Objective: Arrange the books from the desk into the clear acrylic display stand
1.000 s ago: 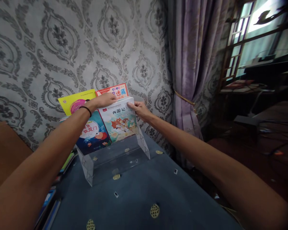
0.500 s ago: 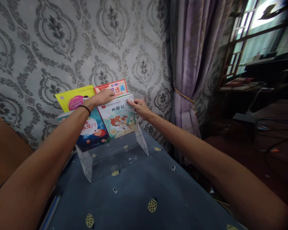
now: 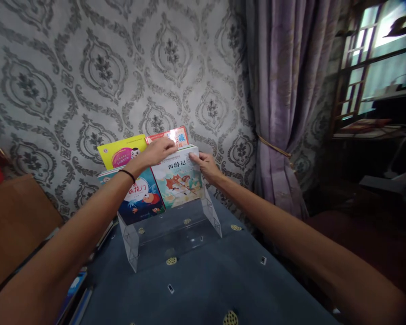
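A white picture book (image 3: 180,180) with Chinese lettering stands tilted back in a clear acrylic book rack (image 3: 130,243). My right hand (image 3: 207,166) pinches its upper right corner, thumb on the cover. Along the same book's top edge my left hand (image 3: 159,151) rests with curled fingers, their tips hidden behind it. To the left leans a dark blue picture book (image 3: 144,203), partly covered by my left forearm. Behind these two, a yellow book (image 3: 113,151) and a red-edged book (image 3: 181,134) stick up on a higher tier.
The rack stands on a dark blue patterned tablecloth (image 3: 203,280) near the papered wall (image 3: 171,54). A brown cardboard box (image 3: 20,216) and several books (image 3: 81,302) lie at the left. A tied purple curtain (image 3: 284,104) hangs at the right.
The view has shifted, so the rack and books sit slightly lower and further right. Both hands keep their places on the white picture book.
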The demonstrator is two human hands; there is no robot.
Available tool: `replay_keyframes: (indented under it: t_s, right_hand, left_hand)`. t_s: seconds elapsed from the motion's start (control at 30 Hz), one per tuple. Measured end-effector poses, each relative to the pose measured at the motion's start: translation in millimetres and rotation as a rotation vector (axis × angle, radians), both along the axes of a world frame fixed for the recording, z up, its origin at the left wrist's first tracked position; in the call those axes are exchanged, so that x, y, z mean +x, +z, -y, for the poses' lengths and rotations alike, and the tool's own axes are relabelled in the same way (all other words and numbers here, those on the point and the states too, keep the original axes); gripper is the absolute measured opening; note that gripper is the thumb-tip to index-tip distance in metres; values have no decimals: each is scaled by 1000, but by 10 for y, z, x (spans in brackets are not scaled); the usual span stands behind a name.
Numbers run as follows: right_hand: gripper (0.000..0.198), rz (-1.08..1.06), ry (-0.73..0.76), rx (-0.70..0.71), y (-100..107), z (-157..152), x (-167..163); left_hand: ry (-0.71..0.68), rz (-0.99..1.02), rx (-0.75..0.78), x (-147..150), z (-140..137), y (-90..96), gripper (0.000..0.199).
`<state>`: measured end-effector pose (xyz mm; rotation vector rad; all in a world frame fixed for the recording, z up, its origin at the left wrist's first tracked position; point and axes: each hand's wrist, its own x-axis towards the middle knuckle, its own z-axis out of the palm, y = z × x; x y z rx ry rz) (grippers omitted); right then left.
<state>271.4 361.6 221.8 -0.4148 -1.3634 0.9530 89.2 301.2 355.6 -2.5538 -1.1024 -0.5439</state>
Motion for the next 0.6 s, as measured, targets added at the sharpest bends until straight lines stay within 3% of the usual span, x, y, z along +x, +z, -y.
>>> replay_keyframes:
  t_s: [0.23,0.4,0.6]
  right_hand:
    - [55,-26,-2,-42,6,32,36]
    - [49,-41,-32,-1,2,53,33]
    - [57,-121,-59,30,80,103,17]
  left_hand:
    - [8,17,-120,-167,117,67,20]
    - [102,73,-217,-423,-26,97,23]
    - [66,87,-388,-511,-131,219,19]
